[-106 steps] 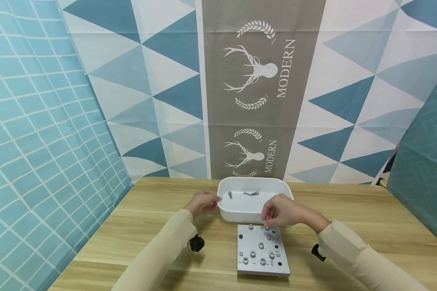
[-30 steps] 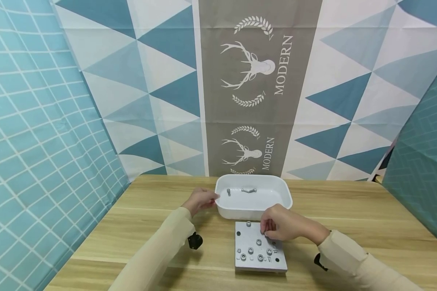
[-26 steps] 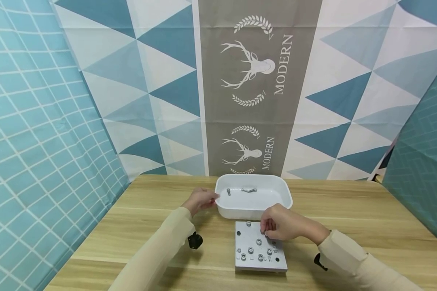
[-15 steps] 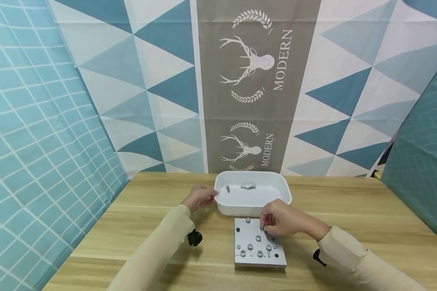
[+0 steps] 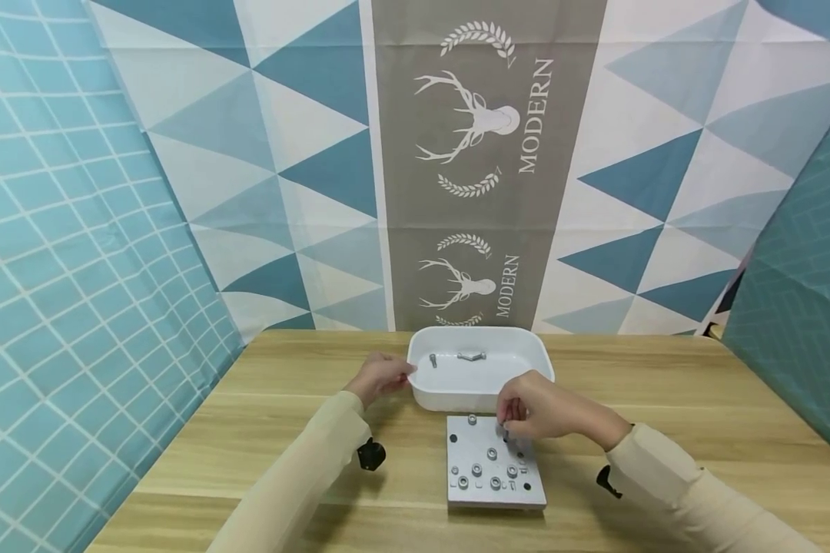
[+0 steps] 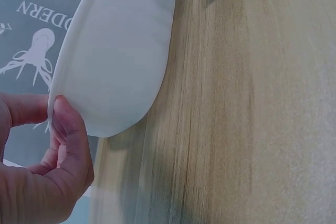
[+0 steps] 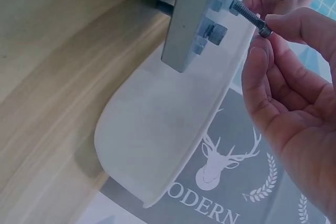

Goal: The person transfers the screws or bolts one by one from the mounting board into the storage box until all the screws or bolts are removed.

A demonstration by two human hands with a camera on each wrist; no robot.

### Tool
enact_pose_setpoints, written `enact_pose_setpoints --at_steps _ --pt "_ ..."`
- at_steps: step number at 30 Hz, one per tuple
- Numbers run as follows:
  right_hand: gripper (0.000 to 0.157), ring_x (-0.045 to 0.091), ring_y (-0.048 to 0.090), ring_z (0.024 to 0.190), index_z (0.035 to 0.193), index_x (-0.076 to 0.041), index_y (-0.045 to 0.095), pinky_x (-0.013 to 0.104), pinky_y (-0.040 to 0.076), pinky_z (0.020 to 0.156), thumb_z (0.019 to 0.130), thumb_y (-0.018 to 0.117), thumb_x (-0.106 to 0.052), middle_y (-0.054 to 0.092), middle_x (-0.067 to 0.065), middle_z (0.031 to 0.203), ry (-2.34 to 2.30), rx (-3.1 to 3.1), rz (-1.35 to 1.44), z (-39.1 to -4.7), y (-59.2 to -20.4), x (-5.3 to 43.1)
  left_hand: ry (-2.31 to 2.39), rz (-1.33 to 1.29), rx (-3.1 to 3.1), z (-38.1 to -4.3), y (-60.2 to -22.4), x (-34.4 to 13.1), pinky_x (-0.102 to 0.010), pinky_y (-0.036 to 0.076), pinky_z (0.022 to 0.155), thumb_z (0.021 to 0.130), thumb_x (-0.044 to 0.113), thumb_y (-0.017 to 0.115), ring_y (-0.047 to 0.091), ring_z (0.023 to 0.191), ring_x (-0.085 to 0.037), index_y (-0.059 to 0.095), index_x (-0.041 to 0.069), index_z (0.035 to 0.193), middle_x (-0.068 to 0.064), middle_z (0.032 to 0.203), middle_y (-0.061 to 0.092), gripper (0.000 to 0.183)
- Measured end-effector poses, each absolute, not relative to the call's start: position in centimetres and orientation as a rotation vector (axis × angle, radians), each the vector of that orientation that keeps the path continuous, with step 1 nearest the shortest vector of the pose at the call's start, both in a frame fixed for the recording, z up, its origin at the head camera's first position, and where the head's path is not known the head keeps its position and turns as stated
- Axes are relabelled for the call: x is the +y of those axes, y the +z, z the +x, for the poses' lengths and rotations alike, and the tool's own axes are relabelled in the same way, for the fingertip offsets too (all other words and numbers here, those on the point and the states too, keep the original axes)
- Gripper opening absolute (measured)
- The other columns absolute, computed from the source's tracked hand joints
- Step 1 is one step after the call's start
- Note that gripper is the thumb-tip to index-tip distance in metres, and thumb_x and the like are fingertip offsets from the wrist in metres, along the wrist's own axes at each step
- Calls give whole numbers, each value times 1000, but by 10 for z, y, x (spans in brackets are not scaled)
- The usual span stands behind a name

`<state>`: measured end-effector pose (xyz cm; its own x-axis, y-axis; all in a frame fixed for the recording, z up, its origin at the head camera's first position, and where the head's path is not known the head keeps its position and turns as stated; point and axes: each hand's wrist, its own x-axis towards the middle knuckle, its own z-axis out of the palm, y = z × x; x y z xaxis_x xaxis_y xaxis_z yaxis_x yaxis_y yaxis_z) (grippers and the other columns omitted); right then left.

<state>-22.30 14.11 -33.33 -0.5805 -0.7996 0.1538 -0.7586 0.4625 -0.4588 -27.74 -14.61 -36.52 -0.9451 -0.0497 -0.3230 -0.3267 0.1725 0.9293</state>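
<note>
My left hand (image 5: 382, 374) pinches the left rim of a white tray (image 5: 449, 401) between thumb and fingers, clearly seen in the left wrist view. My right hand (image 5: 539, 405) is over the far right part of a silver metal plate (image 5: 473, 498). In the right wrist view, its thumb and finger pinch a socket head screw (image 7: 251, 17) by the head, the threaded end pointing at the plate. The screw's shank is out in the open there. Several other socket head screws (image 5: 492, 454) stand in the plate, among a few dark holes.
Inside the tray lie a short screw (image 5: 433, 360) and a pair of screws (image 5: 471, 356) end to end. Tray and plate stand close together on a wood-grain table (image 5: 304, 476), with patterned cloth (image 5: 470, 230) hanging behind.
My right hand first came down lower over the plate, then rose slightly with the screw, whose shank now shows. My left hand has kept its grip on the tray rim. The head view shifted a little.
</note>
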Motion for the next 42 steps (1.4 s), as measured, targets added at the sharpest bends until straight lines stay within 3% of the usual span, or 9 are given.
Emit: enact_pose_setpoints --at_steps 11,19,28,42 --pt "7 -7 52 63 78 -9 68 16 52 58 80 68 -2 64 -7 72 -720 2653 -1404 -232 -324 138 1875 -360 2209 -277 -366 -147 -22 59 77 85 4 66 57 67 -9 64 -11 109 -4 80 59 28" --pt "8 -6 52 62 77 -8 67 16 52 56 78 67 0 64 -6 70 -704 2670 -1431 -242 -313 132 1868 -365 2208 -278 -367 -146 -27 59 83 86 4 66 58 68 -9 63 -10 112 -5 83 59 29" --pt "11 -5 51 60 74 -10 66 14 49 54 77 67 0 64 -4 67 -628 2735 -1482 -260 -297 121 1899 -354 2184 -277 -367 -148 -22 59 77 85 2 65 57 67 -9 63 -11 111 -4 80 58 29" --pt "6 0 53 59 76 -9 69 16 50 55 79 68 -3 67 -2 69 -585 2756 -1335 -291 -280 108 1879 -354 2195 -279 -367 -148 -18 57 72 86 4 66 57 67 -9 64 -10 108 -3 79 59 26"
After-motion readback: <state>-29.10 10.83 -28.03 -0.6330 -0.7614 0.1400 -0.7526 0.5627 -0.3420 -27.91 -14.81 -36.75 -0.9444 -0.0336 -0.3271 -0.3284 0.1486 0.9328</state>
